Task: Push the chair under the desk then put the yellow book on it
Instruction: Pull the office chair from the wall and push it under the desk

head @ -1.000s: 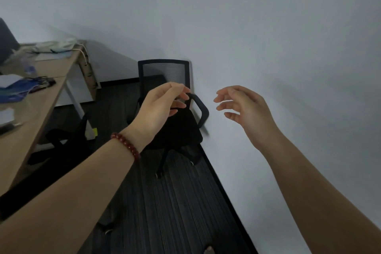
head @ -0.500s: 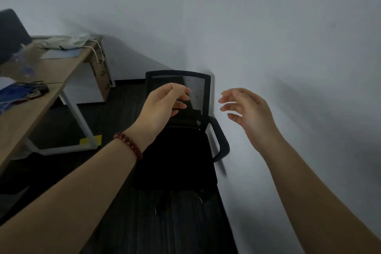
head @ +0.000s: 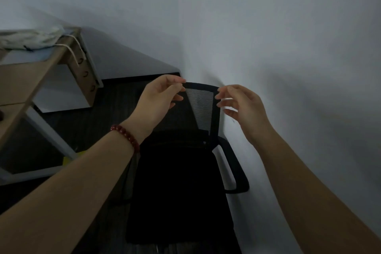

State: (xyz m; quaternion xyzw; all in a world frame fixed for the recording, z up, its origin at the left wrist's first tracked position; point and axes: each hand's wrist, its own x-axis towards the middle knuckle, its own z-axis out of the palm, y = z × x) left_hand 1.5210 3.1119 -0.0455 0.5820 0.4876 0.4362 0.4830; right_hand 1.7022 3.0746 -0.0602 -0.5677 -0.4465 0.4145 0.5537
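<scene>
A black office chair (head: 181, 181) with a mesh back stands against the white wall, right below me. Both hands reach to the top corners of its backrest. My left hand (head: 158, 99), with a red bead bracelet on the wrist, has its fingers apart at the left corner. At the right corner my right hand (head: 241, 107) is likewise spread, holding nothing. Neither hand visibly grips the frame. The wooden desk (head: 22, 80) with white legs stands at the left. A small yellow patch (head: 68, 160) shows on the floor under the desk; I cannot tell what it is.
A cardboard box (head: 84, 68) stands beside the desk by the far wall. A pale cloth bag (head: 28, 38) with white cords lies on the desk's far end. The chair's right armrest (head: 233, 167) nearly touches the wall. Dark striped floor lies between desk and chair.
I have come closer to the chair, which now fills the lower middle of the view. Both hands have moved forward, from mid-air to the top corners of the backrest.
</scene>
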